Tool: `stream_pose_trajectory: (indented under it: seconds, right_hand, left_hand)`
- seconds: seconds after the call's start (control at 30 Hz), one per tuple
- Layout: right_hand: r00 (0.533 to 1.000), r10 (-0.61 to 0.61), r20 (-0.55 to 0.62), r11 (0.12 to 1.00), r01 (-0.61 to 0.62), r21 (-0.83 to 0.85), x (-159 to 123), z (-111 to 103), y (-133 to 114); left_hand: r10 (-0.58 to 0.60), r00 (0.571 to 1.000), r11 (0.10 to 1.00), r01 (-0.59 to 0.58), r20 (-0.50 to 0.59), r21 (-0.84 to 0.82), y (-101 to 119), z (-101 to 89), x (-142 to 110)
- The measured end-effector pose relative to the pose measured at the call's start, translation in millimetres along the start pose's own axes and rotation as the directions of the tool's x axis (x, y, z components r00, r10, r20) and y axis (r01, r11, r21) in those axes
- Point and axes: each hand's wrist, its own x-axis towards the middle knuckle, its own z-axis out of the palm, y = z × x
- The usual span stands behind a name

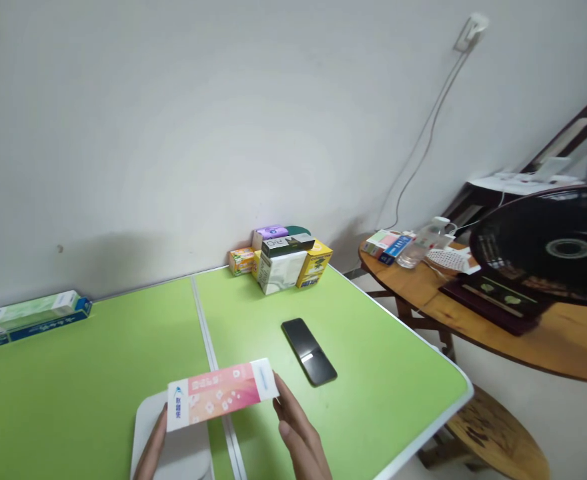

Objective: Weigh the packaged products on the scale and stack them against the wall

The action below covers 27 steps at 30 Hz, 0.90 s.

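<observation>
A long pink and white carton (223,392) with small flower prints is held level above the green table. My left hand (152,445) presses against its left end, and only the fingers show at the bottom edge of the view. At the opposite end, the fingers of my right hand (301,432) touch the carton's short side. Below it lies a white flat object with rounded corners (146,427), partly covered by the carton and my left hand. A black phone (309,352) rests on the table to the right of the carton.
Several small boxes (286,267) stand grouped by the wall at the back of the green table (138,333). Two long cartons (36,317) are stacked at the far left. On the right, a wooden table (503,340) bears boxes, a clear bottle (421,247) and a big black pan (553,247).
</observation>
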Motion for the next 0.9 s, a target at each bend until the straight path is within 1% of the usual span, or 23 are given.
stream_pose_trajectory:
  seconds: [0.07, 0.13, 0.2, 0.27, 0.33, 0.4, 0.47, 0.5, 0.57, 0.67, 0.73, 0.8, 0.9]
  right_hand:
    - [0.999, 0.018, -0.042, 1.000, -0.017, 0.008, 1, -16, -3]
    - [0.996, 0.030, -0.083, 0.999, -0.032, -0.018, 7, -34, -7]
    - [0.991, 0.040, -0.131, 0.997, -0.049, -0.065, 21, -54, -16]
    - [0.984, 0.016, -0.176, 0.995, -0.033, -0.098, 45, -77, -28]
    - [0.976, -0.046, -0.213, 0.993, 0.022, -0.115, 78, -101, -38]
    - [0.962, -0.093, -0.256, 0.991, 0.064, -0.119, 116, -124, -43]
    - [0.947, -0.091, -0.307, 0.992, 0.059, -0.112, 154, -144, -43]
    - [0.942, -0.080, -0.326, 0.993, 0.048, -0.106, 173, -151, -41]
    - [0.938, -0.063, -0.342, 0.995, 0.032, -0.097, 206, -162, -34]
    - [0.942, -0.073, -0.327, 0.995, 0.044, -0.095, 246, -170, -23]
    - [0.945, -0.082, -0.318, 0.994, 0.054, -0.095, 266, -172, -15]
    - [0.947, -0.084, -0.310, 0.993, 0.055, -0.101, 281, -173, -9]
    - [0.949, -0.087, -0.302, 0.991, 0.052, -0.123, 296, -175, -1]
  left_hand:
    - [0.022, 0.999, 1.000, -0.022, 0.036, 0.001, 11, 19.6, 0]
    - [0.087, 0.993, 0.996, -0.086, 0.085, -0.014, 22, 35.7, -11]
    - [0.131, 0.981, 0.991, -0.129, 0.146, -0.018, 38, 50.8, -23]
    - [0.106, 0.970, 0.994, -0.109, 0.219, 0.001, 61, 68.1, -24]
    - [0.028, 0.951, 0.998, -0.042, 0.309, 0.039, 89, 90.2, -10]
    - [-0.030, 0.923, 0.998, 0.008, 0.385, 0.057, 114, 117.1, 16]
    - [0.002, 0.909, 1.000, -0.010, 0.418, 0.016, 130, 146.4, 47]
    - [0.041, 0.908, 0.999, -0.035, 0.417, -0.023, 134, 160.8, 62]
    - [0.116, 0.912, 0.991, -0.082, 0.393, -0.102, 136, 187.1, 89]
    - [0.169, 0.920, 0.980, -0.116, 0.355, -0.164, 129, 215.3, 120]
    - [0.178, 0.924, 0.977, -0.125, 0.338, -0.173, 124, 225.6, 134]
    - [0.159, 0.929, 0.980, -0.109, 0.333, -0.166, 120, 231.1, 143]
    - [0.119, 0.935, 0.986, -0.071, 0.333, -0.152, 119, 236.0, 151]
